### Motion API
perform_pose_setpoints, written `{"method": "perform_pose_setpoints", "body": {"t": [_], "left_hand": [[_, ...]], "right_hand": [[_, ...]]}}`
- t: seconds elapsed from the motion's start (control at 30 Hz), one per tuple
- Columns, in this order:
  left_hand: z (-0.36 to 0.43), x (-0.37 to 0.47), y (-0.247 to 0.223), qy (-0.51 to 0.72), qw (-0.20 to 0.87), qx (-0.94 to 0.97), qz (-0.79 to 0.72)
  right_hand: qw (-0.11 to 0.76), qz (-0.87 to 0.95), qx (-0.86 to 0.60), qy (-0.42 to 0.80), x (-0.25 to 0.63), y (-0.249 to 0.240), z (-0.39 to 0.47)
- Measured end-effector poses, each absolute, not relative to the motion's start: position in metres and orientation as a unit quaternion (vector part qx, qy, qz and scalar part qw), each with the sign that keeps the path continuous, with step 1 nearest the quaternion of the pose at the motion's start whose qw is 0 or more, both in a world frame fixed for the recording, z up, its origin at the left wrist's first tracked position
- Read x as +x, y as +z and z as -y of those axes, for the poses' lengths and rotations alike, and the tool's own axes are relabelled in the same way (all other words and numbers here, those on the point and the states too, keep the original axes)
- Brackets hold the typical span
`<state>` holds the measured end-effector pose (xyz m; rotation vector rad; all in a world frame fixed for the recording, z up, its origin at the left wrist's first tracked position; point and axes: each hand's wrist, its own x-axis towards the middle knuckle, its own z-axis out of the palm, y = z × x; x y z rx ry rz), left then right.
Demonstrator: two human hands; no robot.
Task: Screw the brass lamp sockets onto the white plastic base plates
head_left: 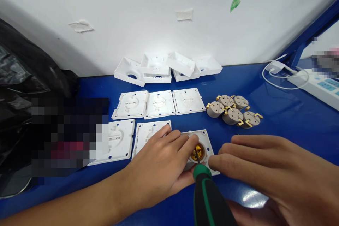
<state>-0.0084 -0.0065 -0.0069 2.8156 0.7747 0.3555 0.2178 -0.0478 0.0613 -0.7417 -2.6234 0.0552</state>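
At the front, a white square plate (204, 137) carries a round socket with a brass-coloured inside (202, 150). My left hand (161, 162) grips the socket, its fingers over the far and left sides and its thumb at the near side. A green and black screwdriver (208, 197) points away from me, its shaft reaching into the socket; the tip is hard to make out. My right hand (267, 173) is around the screwdriver handle from the right, thumb below and fingers loosely extended above, partly out of view.
Several white plates (160, 104) lie left and behind. Open white boxes (156, 63) are piled by the wall. Several round grey sockets with brass tabs (233, 116) sit right of the plates. A power strip (317, 84) with a white cable is at far right, black bags (23, 70) at left.
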Motion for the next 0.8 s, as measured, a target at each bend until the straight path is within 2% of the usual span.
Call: {"method": "perform_pose_setpoints", "body": {"t": [0.33,0.47,0.8], "left_hand": [[0.0065,-0.0091,-0.0088,0.121,0.103,0.951,-0.265],[0.0071,-0.0093,-0.0137,0.140,0.097,0.948,-0.270],[0.0083,-0.0079,-0.0108,0.126,0.142,0.939,-0.287]], "right_hand": [[0.221,0.937,-0.272,0.004,0.2152,0.0635,0.0471],[0.252,0.898,-0.359,0.032,0.2133,0.0590,0.0470],[0.270,0.873,-0.395,0.094,0.2135,0.0664,0.0388]]}}
